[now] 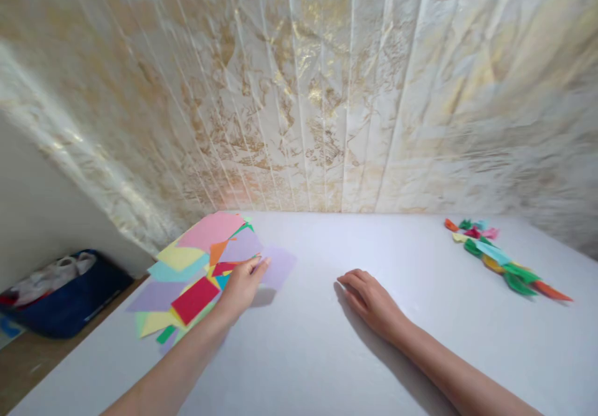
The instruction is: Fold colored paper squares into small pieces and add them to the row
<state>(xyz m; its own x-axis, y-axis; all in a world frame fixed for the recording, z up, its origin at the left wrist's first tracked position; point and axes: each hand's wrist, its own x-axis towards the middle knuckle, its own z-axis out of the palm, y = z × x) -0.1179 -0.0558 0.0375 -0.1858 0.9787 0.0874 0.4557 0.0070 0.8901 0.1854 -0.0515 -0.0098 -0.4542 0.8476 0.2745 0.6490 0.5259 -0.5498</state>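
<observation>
Just right of the paper pile (189, 269), a broad stretch of bare white desk (303, 360) runs across to a group of small coloured paper pieces (514, 269). Beyond the pile, the desk's far edge meets a wall covering (303, 104), shiny, creased and patterned in gold and white; left of the pile, the side edge slants past close by, leaving only a narrow margin there. The desk top is smooth and matt.

At the pile's right side, the left hand has thumb and fingers together on a lavender sheet (281, 265), thin, flat and straight-edged, which juts out over the white surface. Farther right of the pile, the right hand (369, 301) lies low over the desk, palm down, fingers loosely bent and unclamped.

The pile itself is loose, overlapping flat paper: a large pink sheet (212, 230) at its far end, a red rectangle (194, 301) at its near side. Well right of it, the small pieces look folded or curled, several leaf-shaped, mostly green, with one orange point. Left of the pile, below desk level, sits a dark blue container (60, 313).
</observation>
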